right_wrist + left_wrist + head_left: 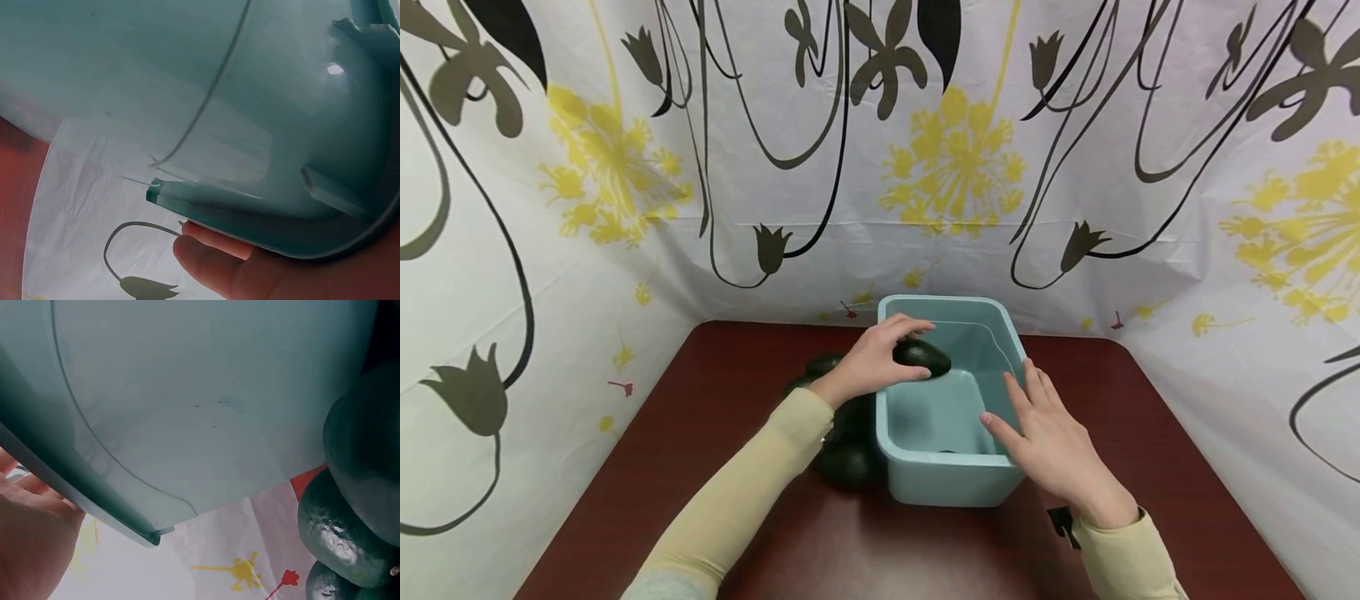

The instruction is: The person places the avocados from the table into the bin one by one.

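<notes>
My left hand (880,354) grips a dark green avocado (922,357) above the left side of a light blue plastic bin (940,483). In the left wrist view my left hand (37,537) is beyond the bin's wall, and the held avocado is hidden. My right hand (1060,442) lies along the bin's right rim with its fingers extended and spread. The right wrist view shows the right hand's fingers (215,259) against the outside of the rim. Several more dark green avocados (850,462) lie close together against the bin's left side, partly covered by my left arm.
The bin stands on a dark red-brown table (1150,467), near its far edge. Behind and on both sides hangs a white curtain (820,192) printed with grey, black and yellow flowers.
</notes>
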The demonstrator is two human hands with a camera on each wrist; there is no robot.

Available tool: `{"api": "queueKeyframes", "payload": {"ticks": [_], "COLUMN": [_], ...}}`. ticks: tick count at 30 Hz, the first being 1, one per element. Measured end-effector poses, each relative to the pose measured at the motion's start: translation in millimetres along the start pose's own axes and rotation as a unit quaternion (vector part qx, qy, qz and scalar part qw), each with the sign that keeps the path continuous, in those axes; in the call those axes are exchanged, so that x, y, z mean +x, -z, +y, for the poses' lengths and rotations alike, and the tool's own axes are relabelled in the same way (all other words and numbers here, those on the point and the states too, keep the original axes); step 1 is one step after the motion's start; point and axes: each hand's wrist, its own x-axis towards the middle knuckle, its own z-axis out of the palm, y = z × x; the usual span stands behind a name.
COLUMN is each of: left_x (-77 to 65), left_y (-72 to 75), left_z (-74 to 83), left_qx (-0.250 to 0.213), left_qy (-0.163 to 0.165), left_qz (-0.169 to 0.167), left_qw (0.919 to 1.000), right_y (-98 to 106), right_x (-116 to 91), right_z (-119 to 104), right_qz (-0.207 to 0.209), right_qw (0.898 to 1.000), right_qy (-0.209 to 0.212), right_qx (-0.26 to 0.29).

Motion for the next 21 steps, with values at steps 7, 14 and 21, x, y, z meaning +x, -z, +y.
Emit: {"api": "queueKeyframes", "payload": {"ticks": [7,14,21], "left_x": [0.2,-1.1,-2.5], "left_y": [-0.3,0.2,1.5], "left_z": [-0.5,1.1,3.5], "left_qx": [-0.005,-0.004,-0.011], "left_qy": [-0.002,-0.009,-0.020], "left_qz": [0.001,0.005,0.011], "left_qw": [1.0000,0.9999,0.9997], "right_y": [0.2,0.6,0.0], "right_x": [0.4,0.9,0.8], "right_z": [0.6,0.4,1.2], "right_qz": [0.006,0.005,0.006], "right_qw": [1.000,1.000,1.000], "right_qy": [0.001,0.001,0.002], "right_qx": [-0.003,-0.002,-0.002]}}
